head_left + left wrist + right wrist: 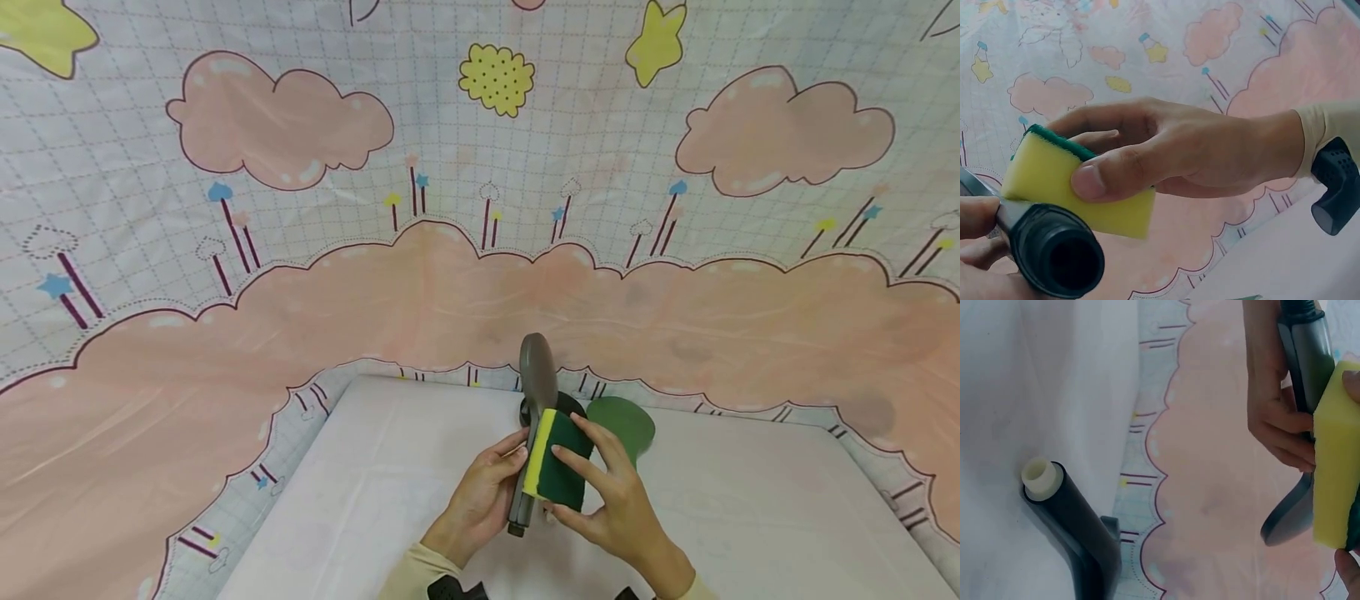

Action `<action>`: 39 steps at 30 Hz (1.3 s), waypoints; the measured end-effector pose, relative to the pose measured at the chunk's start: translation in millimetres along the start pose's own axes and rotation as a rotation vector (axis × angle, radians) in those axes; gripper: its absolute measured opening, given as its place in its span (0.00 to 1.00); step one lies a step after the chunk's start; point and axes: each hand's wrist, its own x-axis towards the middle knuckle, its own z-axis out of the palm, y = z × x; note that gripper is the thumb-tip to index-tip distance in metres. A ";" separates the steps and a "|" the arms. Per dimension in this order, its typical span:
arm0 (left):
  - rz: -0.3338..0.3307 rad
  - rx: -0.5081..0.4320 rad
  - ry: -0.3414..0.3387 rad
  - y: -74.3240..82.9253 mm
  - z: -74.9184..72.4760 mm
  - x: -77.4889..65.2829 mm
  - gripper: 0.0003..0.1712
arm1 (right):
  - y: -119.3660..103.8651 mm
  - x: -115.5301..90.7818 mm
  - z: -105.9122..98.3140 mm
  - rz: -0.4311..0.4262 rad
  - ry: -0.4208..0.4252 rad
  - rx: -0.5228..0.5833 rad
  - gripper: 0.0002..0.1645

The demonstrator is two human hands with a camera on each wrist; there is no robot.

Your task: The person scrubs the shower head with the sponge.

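A grey shower head (538, 367) stands tilted in my left hand (487, 492), which grips its handle with the thumb across the front. My right hand (611, 496) pinches a yellow and green sponge (566, 458) by its sides. In the left wrist view the sponge's yellow face (1113, 203) meets the handle beside its dark threaded end (1063, 256). The left fingers (1282, 431) wrap the handle in the right wrist view, where the sponge (1335, 481) partly covers it. Both hands are raised over the white table.
Behind the hands lie a black round-headed object (572, 406) and a green round-headed one (624, 423). A dark handle with a white pipe end (1040, 478) rests on the white table (375, 467). A patterned cloth (450, 308) hangs behind the table.
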 end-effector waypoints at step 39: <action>0.013 -0.056 0.024 -1.1 -1.5 2.6 0.33 | -12.1 -21.0 -1.1 -0.100 -0.063 -0.003 0.33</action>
